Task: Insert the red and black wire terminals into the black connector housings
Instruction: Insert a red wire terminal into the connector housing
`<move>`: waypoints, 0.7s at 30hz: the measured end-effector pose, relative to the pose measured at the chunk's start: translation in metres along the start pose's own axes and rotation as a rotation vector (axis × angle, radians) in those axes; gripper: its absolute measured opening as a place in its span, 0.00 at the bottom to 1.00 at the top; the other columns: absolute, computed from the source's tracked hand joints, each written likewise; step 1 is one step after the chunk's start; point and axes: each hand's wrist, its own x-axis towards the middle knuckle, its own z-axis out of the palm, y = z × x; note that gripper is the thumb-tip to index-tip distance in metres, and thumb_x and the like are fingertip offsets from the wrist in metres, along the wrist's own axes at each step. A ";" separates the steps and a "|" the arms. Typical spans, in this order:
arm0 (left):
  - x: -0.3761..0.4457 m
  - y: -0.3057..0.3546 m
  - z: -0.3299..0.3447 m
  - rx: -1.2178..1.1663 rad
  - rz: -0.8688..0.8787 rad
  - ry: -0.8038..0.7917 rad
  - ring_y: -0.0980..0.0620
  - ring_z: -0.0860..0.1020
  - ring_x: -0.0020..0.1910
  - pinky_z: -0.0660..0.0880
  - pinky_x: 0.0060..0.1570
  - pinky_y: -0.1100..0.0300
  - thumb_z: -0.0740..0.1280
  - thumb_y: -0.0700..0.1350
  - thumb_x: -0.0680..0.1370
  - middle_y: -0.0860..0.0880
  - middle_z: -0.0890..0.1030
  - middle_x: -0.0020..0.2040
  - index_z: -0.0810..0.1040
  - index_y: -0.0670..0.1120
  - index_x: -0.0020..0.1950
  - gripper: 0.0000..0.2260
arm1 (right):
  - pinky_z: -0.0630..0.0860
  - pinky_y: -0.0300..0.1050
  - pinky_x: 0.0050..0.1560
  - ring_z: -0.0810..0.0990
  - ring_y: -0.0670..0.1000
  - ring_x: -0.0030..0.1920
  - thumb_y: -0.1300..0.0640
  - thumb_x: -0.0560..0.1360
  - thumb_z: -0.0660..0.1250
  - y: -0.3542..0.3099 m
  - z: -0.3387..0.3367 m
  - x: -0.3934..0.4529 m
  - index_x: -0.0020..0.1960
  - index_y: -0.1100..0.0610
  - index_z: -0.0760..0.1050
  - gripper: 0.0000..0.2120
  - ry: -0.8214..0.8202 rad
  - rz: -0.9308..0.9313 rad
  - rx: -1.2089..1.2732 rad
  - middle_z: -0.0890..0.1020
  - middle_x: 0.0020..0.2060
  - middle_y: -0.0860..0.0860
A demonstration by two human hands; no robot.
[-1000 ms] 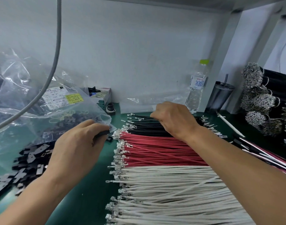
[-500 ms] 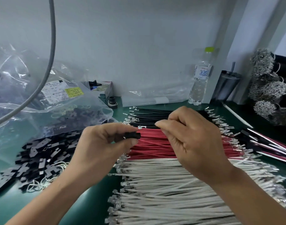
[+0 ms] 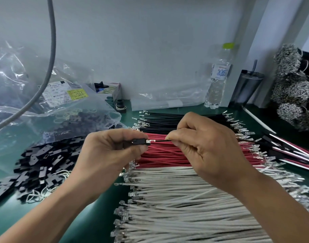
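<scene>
Head view: left hand (image 3: 111, 155) pinches a black connector housing (image 3: 138, 142). Right hand (image 3: 206, 146) pinches one black wire (image 3: 163, 140), its crimped metal terminal (image 3: 150, 141) at the housing mouth, looks not fully seated. Red wire not started, I'd say. Stiff insulated red wires (image 3: 167, 155) and black wires (image 3: 164, 120) lie in rows on the tabletop (image 3: 90, 223); flat moulded housings (image 3: 41, 165) piled left.

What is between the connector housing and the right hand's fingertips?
In the head view, only the black wire and its metal terminal span from housing to right hand.
</scene>
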 end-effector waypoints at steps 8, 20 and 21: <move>0.002 -0.004 -0.003 0.143 0.130 -0.068 0.52 0.83 0.39 0.81 0.43 0.64 0.79 0.43 0.66 0.48 0.87 0.42 0.89 0.53 0.45 0.09 | 0.70 0.40 0.41 0.74 0.43 0.41 0.55 0.80 0.66 -0.005 -0.001 0.004 0.52 0.50 0.84 0.08 -0.164 0.150 0.178 0.74 0.41 0.40; -0.003 -0.001 0.004 0.124 0.090 -0.047 0.54 0.83 0.30 0.76 0.33 0.69 0.77 0.51 0.65 0.49 0.87 0.36 0.89 0.57 0.46 0.11 | 0.73 0.42 0.41 0.75 0.45 0.41 0.54 0.79 0.68 -0.010 0.009 0.002 0.45 0.55 0.82 0.07 -0.029 0.100 0.112 0.76 0.40 0.44; -0.003 -0.001 0.004 0.120 0.090 -0.041 0.53 0.83 0.31 0.78 0.34 0.68 0.77 0.51 0.65 0.49 0.87 0.36 0.89 0.57 0.46 0.10 | 0.72 0.42 0.41 0.74 0.46 0.40 0.55 0.79 0.68 -0.012 0.011 0.002 0.45 0.56 0.82 0.07 -0.011 0.076 0.078 0.76 0.40 0.45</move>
